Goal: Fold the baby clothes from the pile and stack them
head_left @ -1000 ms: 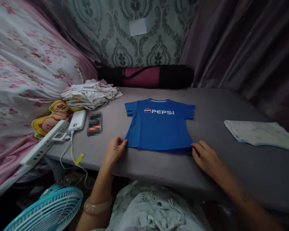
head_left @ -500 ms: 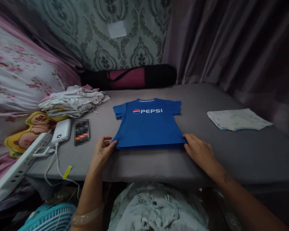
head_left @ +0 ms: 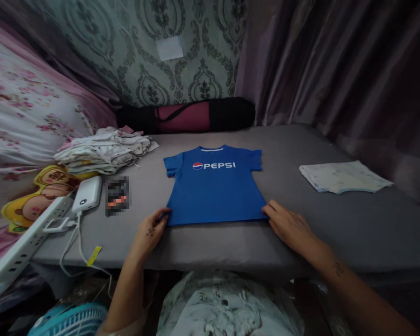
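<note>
A blue T-shirt (head_left: 215, 191) with a white PEPSI print lies spread out on the grey bed surface (head_left: 203, 247), its collar pointing away from me. My left hand (head_left: 153, 229) pinches the shirt's lower left corner between thumb and fingers. At the lower right corner, my right hand (head_left: 285, 224) grips the hem the same way. The bottom edge runs nearly straight between both hands. To the right lies a folded pale garment (head_left: 345, 177), touched by neither hand.
Heaped light clothes (head_left: 107, 149) lie at the left, near a white power bank (head_left: 87, 193), a power strip (head_left: 31, 240) with cables and a yellow cushion (head_left: 24, 210). A black and maroon bag (head_left: 185, 115) lies along the wall. A turquoise fan (head_left: 72, 319) is below left.
The shirt's front hem has come down flat, and the layer that showed beneath it is now covered. Both hands still hold the corners. The view has shifted slightly.
</note>
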Demonstrator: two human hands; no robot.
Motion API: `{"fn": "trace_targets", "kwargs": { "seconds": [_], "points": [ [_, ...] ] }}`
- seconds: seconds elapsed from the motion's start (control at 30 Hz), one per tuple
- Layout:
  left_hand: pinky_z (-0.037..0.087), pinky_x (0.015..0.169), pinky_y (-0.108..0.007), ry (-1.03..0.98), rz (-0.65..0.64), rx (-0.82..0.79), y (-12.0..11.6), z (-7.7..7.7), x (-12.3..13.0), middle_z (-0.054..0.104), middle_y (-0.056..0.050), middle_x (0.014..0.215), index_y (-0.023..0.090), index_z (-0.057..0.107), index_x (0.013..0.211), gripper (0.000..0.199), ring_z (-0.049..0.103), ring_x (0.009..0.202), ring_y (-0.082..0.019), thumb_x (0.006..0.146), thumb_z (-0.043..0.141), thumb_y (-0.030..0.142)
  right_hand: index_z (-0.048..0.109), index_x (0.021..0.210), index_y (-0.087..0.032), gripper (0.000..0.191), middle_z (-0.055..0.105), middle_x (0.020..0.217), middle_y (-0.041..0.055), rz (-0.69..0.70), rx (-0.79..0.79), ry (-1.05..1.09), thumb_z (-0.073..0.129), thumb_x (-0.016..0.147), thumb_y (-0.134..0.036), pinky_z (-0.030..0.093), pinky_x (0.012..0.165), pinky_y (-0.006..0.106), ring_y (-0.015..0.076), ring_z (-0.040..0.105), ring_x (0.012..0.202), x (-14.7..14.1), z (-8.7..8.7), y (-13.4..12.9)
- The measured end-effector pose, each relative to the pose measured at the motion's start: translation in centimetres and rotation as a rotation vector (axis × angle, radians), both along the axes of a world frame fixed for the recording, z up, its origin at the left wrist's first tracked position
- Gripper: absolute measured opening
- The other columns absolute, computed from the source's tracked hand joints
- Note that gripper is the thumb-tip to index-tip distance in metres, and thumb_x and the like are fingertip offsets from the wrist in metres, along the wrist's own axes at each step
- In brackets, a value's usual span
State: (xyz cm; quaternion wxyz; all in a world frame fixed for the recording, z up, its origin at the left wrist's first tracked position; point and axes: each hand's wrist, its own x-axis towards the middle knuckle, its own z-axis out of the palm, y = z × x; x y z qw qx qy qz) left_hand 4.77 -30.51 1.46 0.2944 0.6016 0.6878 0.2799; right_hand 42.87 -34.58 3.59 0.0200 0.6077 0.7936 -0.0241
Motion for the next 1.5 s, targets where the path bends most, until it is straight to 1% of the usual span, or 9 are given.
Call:
{"fn": "trace_targets", "kwargs": {
  "seconds": [0.3, 0.43, 0.53, 0.63, 1.07, 1.23, 1.33, 1.4, 1.5],
  "points": [
    [0.037, 0.055, -0.026, 0.196, -0.198, -0.034, 1.3, 1.0, -2.5, 0.055, -0.001, 0.059, 0.019, 0.069, 0.072, 0.044, 0.05, 0.057, -0.016, 0.078, 0.05, 0.059, 0.061, 0.084, -0.025, 0.018, 0.063, 0.086, 0.0019, 0.129, -0.188, 0.206, 0.045, 0.092, -0.025, 0.044, 0.065, 0.028, 0.0174, 0.062, 0.077, 2.1, 2.4, 1.0],
    [0.047, 0.075, -0.032, 0.353, -0.299, 0.227, 7.1, 1.9, 3.2, 0.063, -0.009, 0.083, 0.018, 0.068, 0.084, 0.044, 0.06, 0.077, -0.021, 0.089, 0.04, 0.052, 0.063, 0.107, -0.022, 0.03, 0.065, 0.109, 0.0079, 0.194, -0.077, 0.317, 0.035, 0.098, -0.028, 0.044, 0.091, 0.031, 0.0189, 0.06, 0.102, -2.4, 2.6, 7.4],
    [0.041, 0.101, -0.04, 0.381, -0.437, 0.342, 11.1, 0.2, 8.5, 0.057, -0.017, 0.125, 0.015, 0.059, 0.119, 0.043, 0.054, 0.118, -0.028, 0.087, 0.053, 0.042, 0.043, 0.141, -0.011, 0.051, 0.039, 0.148, 0.0171, 0.05, -0.004, 0.271, 0.035, 0.098, -0.037, 0.025, 0.112, 0.043, 0.0268, 0.033, 0.138, -6.3, 0.1, 12.7],
    [0.027, 0.112, -0.052, 0.521, -0.479, 0.236, 12.1, -2.2, 11.0, 0.039, -0.022, 0.146, 0.01, 0.045, 0.137, 0.059, 0.031, 0.139, -0.035, 0.09, 0.049, 0.046, 0.029, 0.149, -0.009, 0.063, 0.021, 0.157, 0.0183, -0.058, -0.064, 0.206, 0.029, 0.099, -0.046, 0.013, 0.115, 0.053, 0.0309, 0.015, 0.145, -7.4, -2.8, 14.6],
    [0.021, 0.117, -0.048, 0.659, -0.5, 0.26, 3.2, -3.7, 1.2, 0.033, -0.012, 0.154, 0.017, 0.033, 0.148, 0.062, 0.027, 0.143, -0.026, 0.097, 0.028, 0.052, 0.03, 0.15, -0.02, 0.057, 0.027, 0.156, 0.0103, 0.22, 0.079, 0.24, 0.035, 0.098, -0.044, 0.021, 0.117, 0.049, 0.0241, 0.02, 0.144, -1.3, -3.7, 2.1],
    [0.024, 0.115, -0.049, 0.571, -0.571, 0.258, 1.8, -1.8, -0.5, 0.048, -0.011, 0.144, 0.021, 0.048, 0.14, 0.06, 0.043, 0.134, -0.027, 0.091, 0.039, 0.056, 0.037, 0.147, -0.024, 0.053, 0.036, 0.152, 0.0076, 0.252, -0.018, 0.23, 0.038, 0.098, -0.044, 0.03, 0.114, 0.047, 0.0242, 0.032, 0.14, 0.8, -1.4, 0.1],
    [0.042, 0.098, -0.043, 0.321, -0.54, 0.089, 5.6, 0.9, -0.2, 0.073, -0.009, 0.101, 0.025, 0.073, 0.097, 0.045, 0.067, 0.099, -0.028, 0.079, 0.054, 0.062, 0.062, 0.122, -0.027, 0.04, 0.061, 0.129, 0.0059, 0.225, -0.103, 0.258, 0.036, 0.099, -0.044, 0.044, 0.1, 0.041, 0.0225, 0.057, 0.118, 0.8, 1.6, 3.2],
    [0.05, 0.071, -0.034, 0.208, -0.523, -0.036, 10.0, 2.7, 0.8, 0.067, -0.005, 0.058, 0.024, 0.067, 0.06, 0.04, 0.065, 0.062, -0.024, 0.07, 0.062, 0.063, 0.069, 0.1, -0.027, 0.039, 0.07, 0.103, 0.0026, 0.201, -0.175, 0.302, 0.031, 0.1, -0.04, 0.049, 0.085, 0.033, 0.018, 0.065, 0.094, 0.2, 3.0, 7.4],
    [0.047, 0.063, -0.028, 0.147, -0.606, -0.084, 17.3, 4.2, 3.5, 0.062, -0.002, 0.053, 0.024, 0.064, 0.057, 0.03, 0.06, 0.058, -0.02, 0.066, 0.068, 0.053, 0.068, 0.093, -0.022, 0.04, 0.07, 0.098, 0.0057, 0.072, -0.062, 0.311, 0.031, 0.1, -0.033, 0.047, 0.084, 0.032, 0.0199, 0.064, 0.093, -1.5, 3.3, 15.4]
  ]
}}
